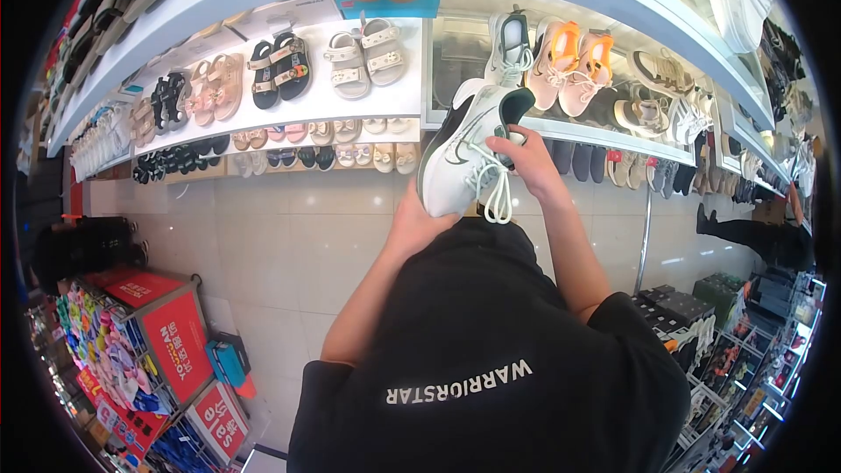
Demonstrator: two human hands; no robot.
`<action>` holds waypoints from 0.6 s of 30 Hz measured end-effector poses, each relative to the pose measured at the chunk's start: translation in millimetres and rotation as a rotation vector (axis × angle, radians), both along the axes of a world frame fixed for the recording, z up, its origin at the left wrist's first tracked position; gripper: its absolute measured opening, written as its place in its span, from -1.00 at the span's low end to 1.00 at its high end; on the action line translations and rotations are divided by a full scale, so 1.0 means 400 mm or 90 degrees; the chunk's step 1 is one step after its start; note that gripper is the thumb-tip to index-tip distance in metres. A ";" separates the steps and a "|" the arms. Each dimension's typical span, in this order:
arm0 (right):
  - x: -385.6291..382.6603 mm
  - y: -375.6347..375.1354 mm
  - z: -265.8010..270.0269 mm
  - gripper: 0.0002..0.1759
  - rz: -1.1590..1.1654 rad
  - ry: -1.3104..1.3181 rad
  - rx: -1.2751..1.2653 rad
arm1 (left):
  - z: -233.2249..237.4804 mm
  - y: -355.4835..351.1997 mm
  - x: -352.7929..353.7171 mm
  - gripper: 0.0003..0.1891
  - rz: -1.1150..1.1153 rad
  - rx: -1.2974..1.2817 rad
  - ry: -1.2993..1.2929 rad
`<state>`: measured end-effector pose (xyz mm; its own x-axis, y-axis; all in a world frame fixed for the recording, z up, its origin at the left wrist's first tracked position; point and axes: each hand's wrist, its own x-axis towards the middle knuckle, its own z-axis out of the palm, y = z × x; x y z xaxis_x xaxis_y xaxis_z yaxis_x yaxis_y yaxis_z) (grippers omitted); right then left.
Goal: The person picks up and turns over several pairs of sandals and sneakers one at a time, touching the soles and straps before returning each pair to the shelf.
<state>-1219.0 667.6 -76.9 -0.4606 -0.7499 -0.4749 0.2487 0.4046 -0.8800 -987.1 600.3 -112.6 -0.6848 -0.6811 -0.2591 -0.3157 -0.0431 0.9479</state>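
Observation:
A white sneaker (457, 158) with a dark swoosh outline, a dark green lining and pale laces is held up in front of my chest, tilted with its toe downward. My left hand (424, 221) is wrapped round the toe end, its fingers partly hidden behind the shoe. At the collar, my right hand (531, 163) grips the shoe's edge near the tongue. Loops of lace (498, 200) hang down between the hands. Just beyond stands a similar white sneaker (510, 45) on the shelf, partly covered by the held one.
Beige-and-orange sneakers (574, 70) and other shoes line the right shelf (561, 129). Sandals (280, 68) fill the white shelf (350, 114) on the left, with more pairs below. Red sale bins (175, 342) stand lower left. Another person's dark-clothed leg (753, 236) shows far right.

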 end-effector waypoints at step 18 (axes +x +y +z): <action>-0.232 -0.424 -0.217 -0.30 0.134 0.724 0.131 | 0.020 0.040 0.059 -0.32 0.005 0.143 0.020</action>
